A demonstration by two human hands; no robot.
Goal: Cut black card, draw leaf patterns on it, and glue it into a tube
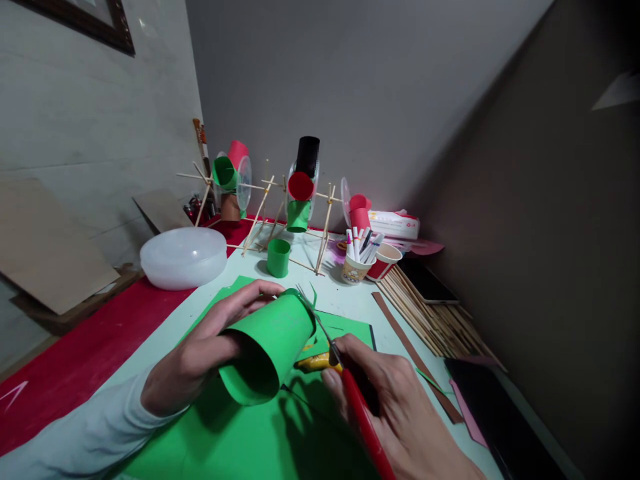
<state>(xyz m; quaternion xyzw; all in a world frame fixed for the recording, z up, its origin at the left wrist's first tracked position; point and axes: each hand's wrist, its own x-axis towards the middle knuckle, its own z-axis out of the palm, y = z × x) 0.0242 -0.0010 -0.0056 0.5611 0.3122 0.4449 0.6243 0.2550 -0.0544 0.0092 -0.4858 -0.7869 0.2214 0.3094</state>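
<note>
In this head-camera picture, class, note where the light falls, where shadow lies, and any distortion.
Head view: light falls brightest on the green paper tube and white bowl; the wall at right is in deep shadow; the left hand and tube cast shadows on the green sheet; wide-angle distortion slants the walls.

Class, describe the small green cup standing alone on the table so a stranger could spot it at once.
Start at the stick frame by the back wall. In front of it, right of the white dome lid, stands the green paper cup. Unlike the cups hung on the frame, it sits upright on the table.
</note>
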